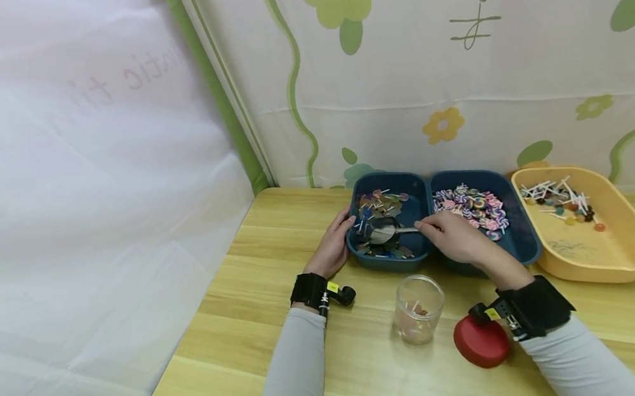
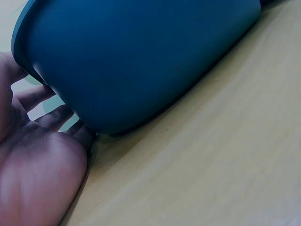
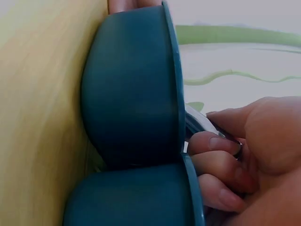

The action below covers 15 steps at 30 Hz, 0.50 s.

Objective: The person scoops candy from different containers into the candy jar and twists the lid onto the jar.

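My right hand (image 1: 456, 235) reaches over the middle blue bin and holds a shiny metal scoop (image 1: 382, 231) by its handle, thumb against curled fingers. The scoop's bowl lies among small lollipop charms (image 1: 378, 203) in the left blue bin (image 1: 393, 267). Against that bin's left side rests my left hand (image 1: 329, 248); in the left wrist view its fingers (image 2: 35, 96) lie fairly straight along the outer wall, thumb near the rim. Swirled lollipop charms (image 1: 479, 208) fill part of the middle blue bin (image 1: 518, 229). What the scoop's bowl holds is hard to make out.
A clear jar (image 1: 413, 329) with a few small pieces inside stands in front of the bins. Beside it, under my right wrist, is a red lid (image 1: 481, 343). A yellow bin (image 1: 616, 258) at the right holds round-headed lollipop charms. A printed curtain (image 1: 377, 103) hangs behind the table.
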Motion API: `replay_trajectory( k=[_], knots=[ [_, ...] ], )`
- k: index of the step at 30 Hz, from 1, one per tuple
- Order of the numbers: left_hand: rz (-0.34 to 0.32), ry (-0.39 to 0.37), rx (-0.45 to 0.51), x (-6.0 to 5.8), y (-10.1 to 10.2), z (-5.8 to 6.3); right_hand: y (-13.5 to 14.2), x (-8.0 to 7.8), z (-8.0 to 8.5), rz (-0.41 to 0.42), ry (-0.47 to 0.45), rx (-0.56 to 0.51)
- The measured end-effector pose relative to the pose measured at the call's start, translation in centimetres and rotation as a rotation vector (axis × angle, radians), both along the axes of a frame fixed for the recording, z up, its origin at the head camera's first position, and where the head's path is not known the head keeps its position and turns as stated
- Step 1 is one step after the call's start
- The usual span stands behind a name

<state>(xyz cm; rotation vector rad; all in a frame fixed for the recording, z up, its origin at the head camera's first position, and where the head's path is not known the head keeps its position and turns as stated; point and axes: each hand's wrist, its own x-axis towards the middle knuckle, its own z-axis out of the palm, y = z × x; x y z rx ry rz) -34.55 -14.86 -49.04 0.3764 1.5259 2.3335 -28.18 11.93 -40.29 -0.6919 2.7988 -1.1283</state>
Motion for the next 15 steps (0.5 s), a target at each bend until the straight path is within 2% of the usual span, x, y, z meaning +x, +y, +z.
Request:
replay_trajectory(
  k=[4,9,15],
  knots=[
    [-0.004,0.005,0.005,0.01,-0.06,0.08,0.08,-0.01,0.21,0.002,-0.023,-0.024],
    [-0.001,0.002,-0.001,0.03,-0.11,0.07,-0.01,0.06,0.08,-0.048,-0.026,-0.001],
    [-0.011,0.002,0.006,0.01,-0.06,0.05,-0.03,0.06,-0.25,-0.137,0.049,0.052]
  ],
)
